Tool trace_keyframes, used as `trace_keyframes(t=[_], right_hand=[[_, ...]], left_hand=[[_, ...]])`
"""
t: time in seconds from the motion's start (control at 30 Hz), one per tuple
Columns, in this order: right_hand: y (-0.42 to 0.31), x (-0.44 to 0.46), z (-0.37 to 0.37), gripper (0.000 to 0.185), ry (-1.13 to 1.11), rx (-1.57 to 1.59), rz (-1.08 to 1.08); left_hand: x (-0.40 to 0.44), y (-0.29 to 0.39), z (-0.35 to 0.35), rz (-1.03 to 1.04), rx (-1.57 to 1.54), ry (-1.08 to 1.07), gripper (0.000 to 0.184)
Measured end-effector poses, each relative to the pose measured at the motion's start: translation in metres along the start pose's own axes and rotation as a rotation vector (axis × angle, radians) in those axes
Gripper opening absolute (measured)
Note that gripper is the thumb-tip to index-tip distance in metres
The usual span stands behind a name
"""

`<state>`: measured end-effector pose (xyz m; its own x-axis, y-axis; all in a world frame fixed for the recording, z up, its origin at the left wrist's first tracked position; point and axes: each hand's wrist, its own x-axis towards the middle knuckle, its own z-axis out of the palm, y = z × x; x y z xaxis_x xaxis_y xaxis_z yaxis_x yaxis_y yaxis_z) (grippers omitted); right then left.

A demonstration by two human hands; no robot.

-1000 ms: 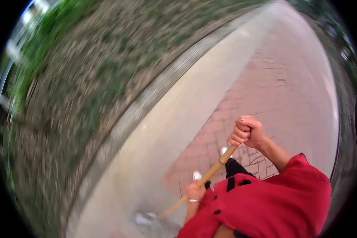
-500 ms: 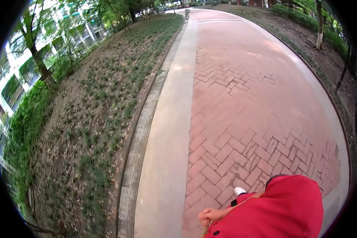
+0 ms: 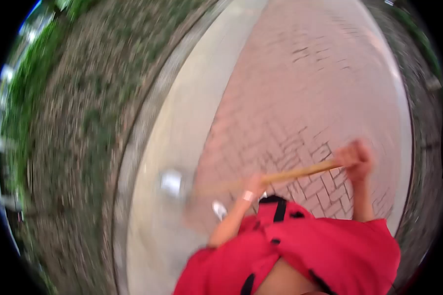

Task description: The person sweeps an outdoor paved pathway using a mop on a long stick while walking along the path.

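Observation:
A wooden pole (image 3: 300, 172) lies across the front of my body, tilted slightly up to the right. My right hand (image 3: 353, 158) is closed round its upper right end. Further down, my left hand (image 3: 256, 184) is wrapped round the pole, with a white band on the wrist. At the pole's far left end is a blurred whitish-grey head (image 3: 172, 184), over the pale concrete strip; its shape is smeared by motion. Below the pole a white shoe (image 3: 219, 210) shows beside my red top (image 3: 330, 246).
Red brick paving (image 3: 280, 88) stretches ahead, bordered on the left by a pale concrete strip (image 3: 182, 113) and a kerb. Beyond the kerb lies planted ground (image 3: 83, 147) with green bushes. A light edge and darker soil run along the right.
The view has swung back down from the path ahead. Both hands and the pole are in view again, the pole flatter than one second ago and its pale head higher in view.

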<state>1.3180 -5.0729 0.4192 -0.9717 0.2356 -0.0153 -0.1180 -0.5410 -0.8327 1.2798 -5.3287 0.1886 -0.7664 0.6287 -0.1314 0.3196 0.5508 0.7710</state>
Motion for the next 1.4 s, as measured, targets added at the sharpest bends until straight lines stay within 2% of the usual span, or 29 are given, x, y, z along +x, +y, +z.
trace_keyframes(t=[0.03, 0.07, 0.1, 0.13, 0.23, 0.27, 0.33, 0.4, 0.47, 0.5, 0.57, 0.67, 0.7, 0.73, 0.77, 0.8, 0.83, 0.87, 0.9, 0.93, 0.97, 1.0, 1.07, 1.1, 1.17, 1.23, 1.27, 1.3, 1.4], right_hand=[[-0.032, -0.016, -0.001, 0.033, 0.114, -0.036, -0.040], [-0.054, -0.033, 0.000, 0.032, 0.198, -0.061, -0.153], [-0.072, -0.045, -0.004, 0.031, -0.055, -0.144, -0.259], [-0.083, -0.059, 0.010, 0.031, -0.095, -0.167, -0.295], [-0.078, -0.053, 0.033, 0.031, -0.037, -0.269, -0.323], [-0.069, -0.058, 0.036, 0.031, 0.014, -0.348, -0.349], [-0.042, -0.075, 0.047, 0.033, 0.104, -0.471, -0.358], [-0.032, -0.094, 0.057, 0.033, 0.060, -0.498, -0.331], [-0.033, -0.108, 0.066, 0.033, 0.009, -0.479, -0.285], [-0.036, -0.111, 0.077, 0.033, 0.128, -0.467, -0.310], [-0.044, -0.112, 0.096, 0.032, -0.056, -0.321, -0.205], [-0.002, -0.108, 0.114, 0.032, -0.156, -0.220, -0.018], [0.021, -0.106, 0.116, 0.032, -0.200, -0.146, 0.069], [0.053, -0.111, 0.124, 0.032, -0.098, -0.072, 0.200], [0.090, -0.120, 0.130, 0.033, 0.010, -0.008, 0.334], [0.134, -0.128, 0.126, 0.038, -0.181, 0.007, 0.458], [0.186, -0.148, 0.126, 0.037, -0.185, -0.103, 0.473], [0.241, -0.169, 0.124, 0.035, -0.264, -0.170, 0.524], [0.290, -0.187, 0.121, 0.033, -0.447, -0.195, 0.727], [0.314, -0.218, 0.154, 0.032, -0.405, -0.346, 0.804], [0.332, -0.237, 0.173, 0.032, -0.530, -0.028, 0.862], [0.331, -0.247, 0.196, 0.031, -0.588, -0.017, 0.932], [0.327, -0.250, 0.213, 0.031, -0.624, 0.018, 0.949], [0.329, -0.243, 0.222, 0.032, -0.662, 0.049, 0.928], [0.324, -0.220, 0.228, 0.034, -0.563, 0.084, 0.899], [0.300, -0.186, 0.242, 0.035, -0.450, 0.110, 0.836], [0.283, -0.166, 0.247, 0.035, -0.488, 0.106, 0.757], [0.265, -0.146, 0.249, 0.034, -0.513, 0.146, 0.679], [0.204, -0.093, 0.249, 0.022, -0.584, 0.221, 0.432]], left_hand=[[0.026, 0.021, 0.015, 0.002, -0.085, 0.087, 0.015], [0.049, 0.054, 0.003, 0.207, 0.018, 0.177, 0.012], [0.063, 0.080, 0.001, 0.245, 0.062, 0.141, 0.009], [0.079, 0.096, 0.010, 0.294, 0.102, 0.125, 0.006], [0.126, 0.109, 0.025, 0.277, -0.041, 0.160, 0.005], [0.132, 0.109, 0.034, 0.283, -0.048, 0.107, 0.005], [0.119, 0.093, 0.050, 0.287, -0.062, 0.059, 0.005], [0.087, 0.087, 0.067, 0.201, -0.124, -0.070, 0.006], [0.037, 0.086, 0.075, 0.152, -0.197, -0.019, 0.006], [0.013, 0.087, 0.074, 0.122, -0.255, 0.018, 0.005], [-0.040, 0.085, 0.049, 0.047, -0.248, 0.034, 0.004], [-0.120, 0.053, 0.035, -0.106, -0.261, 0.144, 0.021], [-0.148, 0.034, 0.039, -0.151, -0.222, 0.213, 0.018], [-0.180, 0.012, 0.044, -0.296, -0.187, 0.186, 0.016], [-0.215, -0.009, 0.036, -0.341, -0.181, 0.169, 0.012], [-0.254, -0.052, 0.061, -0.344, -0.127, 0.199, 0.012], [-0.300, -0.087, 0.080, -0.503, -0.110, 0.187, 0.015], [-0.353, -0.117, 0.088, -0.625, -0.165, 0.136, 0.018], [-0.409, -0.149, 0.101, -0.645, -0.065, 0.080, 0.019], [-0.452, -0.152, 0.079, -0.939, -0.075, -0.271, 0.020], [-0.494, -0.143, 0.068, -1.024, -0.050, -0.138, 0.020], [-0.524, -0.130, 0.066, -1.105, -0.030, -0.010, 0.020], [-0.547, -0.108, 0.052, -1.156, -0.031, 0.058, 0.020], [-0.551, -0.106, 0.038, -1.175, -0.012, 0.141, 0.019], [-0.529, -0.101, 0.016, -1.171, 0.049, 0.206, 0.017], [-0.493, -0.110, 0.002, -1.039, 0.092, 0.286, 0.013], [-0.472, -0.109, -0.006, -0.958, 0.151, 0.396, 0.013], [-0.444, -0.095, -0.038, -0.885, 0.021, 0.461, 0.013], [-0.360, -0.095, -0.085, -0.648, 0.097, 0.499, 0.008]])
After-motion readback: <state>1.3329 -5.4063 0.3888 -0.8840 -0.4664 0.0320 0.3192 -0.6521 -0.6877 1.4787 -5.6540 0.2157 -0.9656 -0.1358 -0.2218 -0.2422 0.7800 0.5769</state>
